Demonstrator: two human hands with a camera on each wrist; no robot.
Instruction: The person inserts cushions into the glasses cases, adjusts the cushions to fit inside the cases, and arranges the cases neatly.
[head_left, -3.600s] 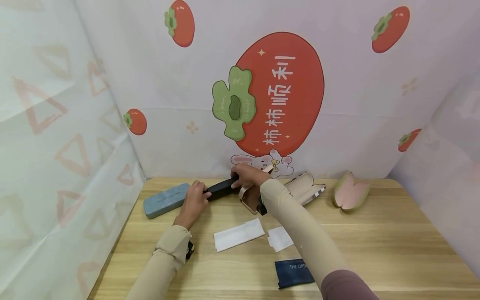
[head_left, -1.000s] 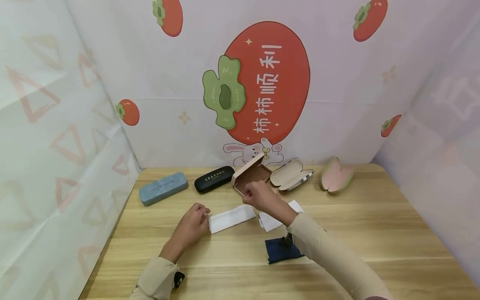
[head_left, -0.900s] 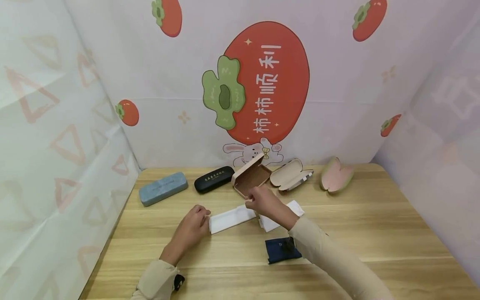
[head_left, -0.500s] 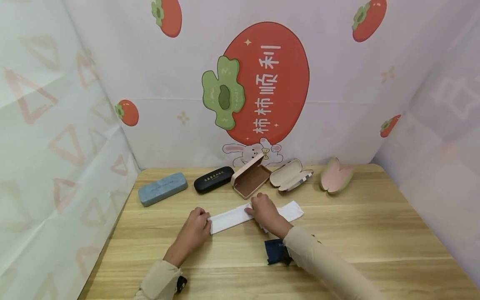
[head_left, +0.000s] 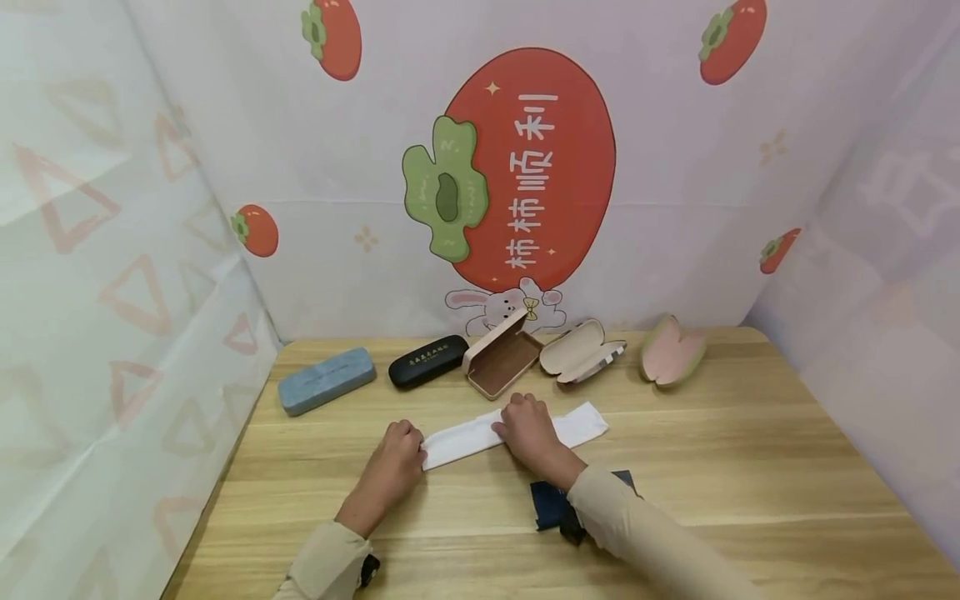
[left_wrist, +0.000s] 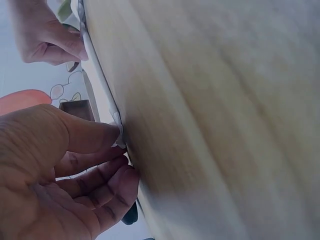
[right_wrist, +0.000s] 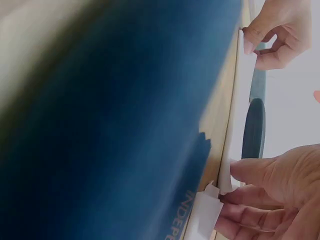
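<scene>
A folded white cleaning cloth (head_left: pixel 461 442) lies lengthwise on the wooden table. At its left end my left hand (head_left: pixel 392 467) pinches the corner, thumb on top in the left wrist view. My right hand (head_left: pixel 531 432) pinches the other end; in the right wrist view its thumb presses on the cloth with the fingers beyond the edge. A second white cloth (head_left: pixel 583 423) extends to the right from behind the right hand. Under the right forearm lies a navy cloth (head_left: pixel 547 502), partly hidden by the sleeve; pale lettering shows on it in the right wrist view.
Glasses cases line the table's back: a blue case (head_left: pixel 327 382) and a black case (head_left: pixel 427 362), both closed, then an open beige case (head_left: pixel 506 367) with brown lining, an open cream-lined case (head_left: pixel 581 354) and an open pink-and-green case (head_left: pixel 672 354). A printed fabric wall (head_left: pixel 337 275) stands behind.
The black case, earlier between both hands, rests at the back. Both hands came down to the white cloth; the right moved onto its right end, and both ends are now pinched.
</scene>
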